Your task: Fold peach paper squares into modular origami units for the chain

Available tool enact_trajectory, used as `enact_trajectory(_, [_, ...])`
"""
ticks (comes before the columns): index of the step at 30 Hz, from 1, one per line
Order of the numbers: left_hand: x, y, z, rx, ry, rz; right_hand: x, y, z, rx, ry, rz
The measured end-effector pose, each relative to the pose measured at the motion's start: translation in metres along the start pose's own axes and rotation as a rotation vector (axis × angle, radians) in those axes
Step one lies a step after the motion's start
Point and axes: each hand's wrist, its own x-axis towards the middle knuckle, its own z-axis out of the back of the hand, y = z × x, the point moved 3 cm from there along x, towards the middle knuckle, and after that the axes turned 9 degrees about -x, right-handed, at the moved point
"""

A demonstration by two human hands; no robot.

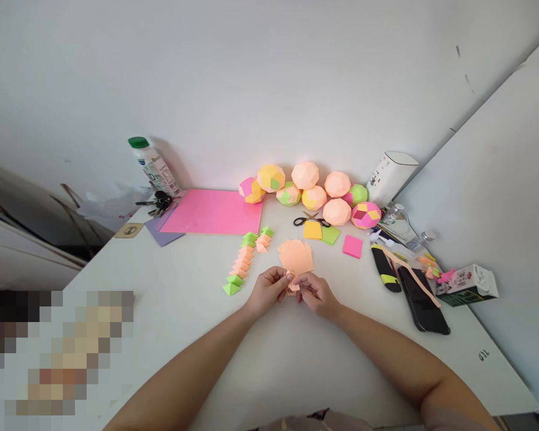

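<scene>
From my remote seat I see my left grip (268, 288) and my right grip (315, 293) brought together low over the white tabletop (287, 359), fingertips of both pinched shut on one small folded orange paper (293, 286) that sits between them, just above the surface. Just beyond the grips, nearly touching the fingers, lies a loose stack of orange squares (296, 256). To the left of the left grip a row of folded pieces (246, 258), orange and green, runs away from me, its nearest green piece (231, 288) close beside the left knuckles. Farther out past that row is a big pink sheet (213, 211) with a purple sheet (161, 231) under its far-left corner, and keys (157, 203) and a green-capped bottle (155, 164) beyond. Straight ahead of the grips, well apart, scissors (308, 220) lie before a cluster of paper balls (317, 188) against the wall. To the right of the right grip sit a yellow note (312, 230), a green note (330, 234) and a pink note pad (353, 246), then a black and yellow marker (385, 269), a dark phone (423, 304) and a small carton (467, 286)
</scene>
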Motion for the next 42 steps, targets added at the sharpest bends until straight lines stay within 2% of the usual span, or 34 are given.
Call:
enact_trajectory(6, [-0.003,0.000,-0.003,0.054,0.067,0.018,0.002,-0.002,0.000,-0.090,-0.093,0.007])
enact_trajectory(9, [-0.005,0.000,-0.005,0.035,0.116,0.048,0.003,-0.001,0.001,-0.155,-0.125,0.057])
enact_trajectory(13, [-0.006,0.002,-0.005,0.020,0.111,0.078,0.004,0.002,0.001,-0.188,-0.134,0.145])
enact_trajectory(16, [-0.005,0.005,-0.004,0.038,0.096,0.054,0.005,0.003,0.002,-0.177,-0.136,0.169])
enact_trajectory(21, [-0.002,0.007,-0.002,0.046,0.064,-0.063,0.005,0.003,0.003,-0.156,-0.126,0.146])
enact_trajectory(26, [-0.003,0.008,-0.003,0.111,0.093,-0.060,0.005,0.004,0.003,-0.135,-0.153,0.152])
enact_trajectory(31, [-0.007,0.004,-0.003,0.165,0.098,-0.016,0.006,0.000,0.004,-0.040,-0.182,0.094])
enact_trajectory(36, [-0.009,0.002,-0.004,0.159,0.163,-0.021,0.006,-0.002,0.005,0.011,-0.202,0.013])
enact_trajectory(42, [-0.007,0.004,-0.003,0.149,0.149,-0.025,0.005,-0.006,0.004,0.088,-0.212,-0.127])
